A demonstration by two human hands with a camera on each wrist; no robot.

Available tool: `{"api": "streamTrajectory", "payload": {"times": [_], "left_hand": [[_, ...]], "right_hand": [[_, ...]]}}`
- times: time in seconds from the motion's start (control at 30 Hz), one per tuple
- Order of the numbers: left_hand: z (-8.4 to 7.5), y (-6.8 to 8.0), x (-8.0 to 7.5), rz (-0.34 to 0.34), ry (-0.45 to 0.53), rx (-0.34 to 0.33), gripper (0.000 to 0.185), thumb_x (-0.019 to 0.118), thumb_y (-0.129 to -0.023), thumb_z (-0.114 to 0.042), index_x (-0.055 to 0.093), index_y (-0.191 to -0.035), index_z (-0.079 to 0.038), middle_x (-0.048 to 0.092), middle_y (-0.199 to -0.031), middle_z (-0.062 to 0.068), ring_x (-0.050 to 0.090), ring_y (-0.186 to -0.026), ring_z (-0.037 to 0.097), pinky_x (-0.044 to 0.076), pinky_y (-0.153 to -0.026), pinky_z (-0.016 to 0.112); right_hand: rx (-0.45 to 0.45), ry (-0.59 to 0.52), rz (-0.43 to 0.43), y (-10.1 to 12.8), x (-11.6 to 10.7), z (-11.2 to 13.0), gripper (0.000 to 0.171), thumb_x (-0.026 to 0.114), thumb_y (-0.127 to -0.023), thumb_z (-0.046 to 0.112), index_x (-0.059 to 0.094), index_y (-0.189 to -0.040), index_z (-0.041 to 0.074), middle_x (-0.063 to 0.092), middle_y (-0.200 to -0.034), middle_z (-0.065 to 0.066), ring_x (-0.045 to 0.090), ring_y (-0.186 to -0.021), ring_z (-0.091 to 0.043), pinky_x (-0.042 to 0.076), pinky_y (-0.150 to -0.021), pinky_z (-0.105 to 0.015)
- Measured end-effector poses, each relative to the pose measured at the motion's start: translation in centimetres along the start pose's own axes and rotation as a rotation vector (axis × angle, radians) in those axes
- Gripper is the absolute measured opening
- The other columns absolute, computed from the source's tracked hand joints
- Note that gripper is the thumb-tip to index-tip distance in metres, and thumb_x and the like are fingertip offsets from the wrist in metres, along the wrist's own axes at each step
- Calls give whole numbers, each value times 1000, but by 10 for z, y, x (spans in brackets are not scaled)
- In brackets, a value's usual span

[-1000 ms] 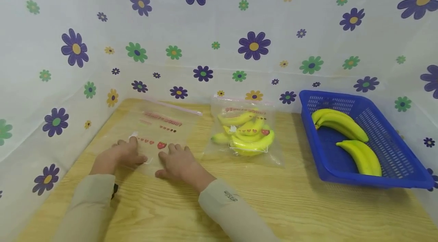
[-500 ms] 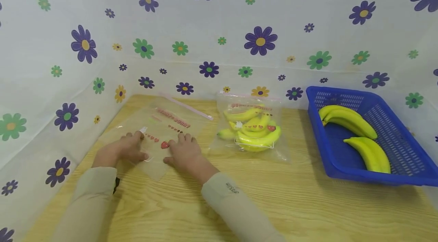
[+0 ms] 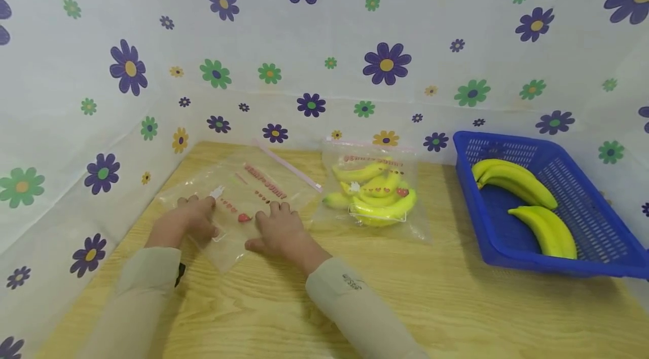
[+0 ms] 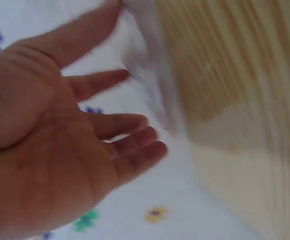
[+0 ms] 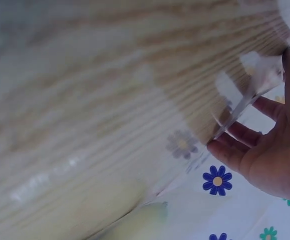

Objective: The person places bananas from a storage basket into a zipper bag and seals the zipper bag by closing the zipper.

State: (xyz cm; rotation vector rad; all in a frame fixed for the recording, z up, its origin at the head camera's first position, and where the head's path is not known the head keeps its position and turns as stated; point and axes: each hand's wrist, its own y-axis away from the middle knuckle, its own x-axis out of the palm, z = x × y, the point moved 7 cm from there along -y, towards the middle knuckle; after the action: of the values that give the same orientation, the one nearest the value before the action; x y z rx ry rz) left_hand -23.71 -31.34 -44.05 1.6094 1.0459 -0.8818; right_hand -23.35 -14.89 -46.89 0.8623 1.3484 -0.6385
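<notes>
Left hand (image 3: 185,220): I see it flat, fingers relaxed, resting on the near left part of the empty clear plastic zip bag with red print (image 3: 238,201).
Right hand (image 3: 280,229): fingers spread, pressing the same bag's near right edge; grips nothing.
Empty bag: lies flat on the light wooden table (image 3: 456,302), rear left.
Filled clear zip bag of yellow bananas (image 3: 375,195): just right of it.
Blue slotted plastic basket (image 3: 598,235): far right, holding loose yellow bananas (image 3: 527,201).

Bright even light, soft shadows, both wrist views blurred
</notes>
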Motion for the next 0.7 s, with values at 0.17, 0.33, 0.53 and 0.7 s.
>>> {"api": "streamTrajectory", "payload": {"times": [0.17,0.33,0.53,0.7], "left_hand": [[-9,5,8,16,-67,-29,53,66,-87,-31,49,-111,13,52,-108,38,48,-103,57,42,-91,62],[-12,5,14,12,-54,-45,75,71,-86,-45,43,-120,16,47,-108,38,46,-104,55,42,-92,63],[-6,5,10,30,-32,-61,78,77,-84,-39,40,-124,17,47,-112,39,47,-109,57,41,-95,64],[-2,2,0,-16,-41,-58,74,81,-81,-35,44,-128,11,42,-119,42,38,-117,63,39,-95,69]], "right_hand": [[-49,-43,-17,-5,-3,-10,55,35,-100,63,52,-135,25,44,-142,-9,40,-133,-27,42,-105,-41],[-19,-97,-18,-5,-7,-27,38,41,-106,36,50,-138,18,46,-133,-10,45,-121,-25,47,-98,-37],[3,-130,10,-3,-4,-26,47,47,-103,42,43,-146,24,43,-139,-13,45,-121,-29,45,-101,-40],[-5,-75,-13,-3,-8,-21,45,51,-101,46,49,-142,26,47,-138,-10,48,-117,-28,48,-95,-40]]}}
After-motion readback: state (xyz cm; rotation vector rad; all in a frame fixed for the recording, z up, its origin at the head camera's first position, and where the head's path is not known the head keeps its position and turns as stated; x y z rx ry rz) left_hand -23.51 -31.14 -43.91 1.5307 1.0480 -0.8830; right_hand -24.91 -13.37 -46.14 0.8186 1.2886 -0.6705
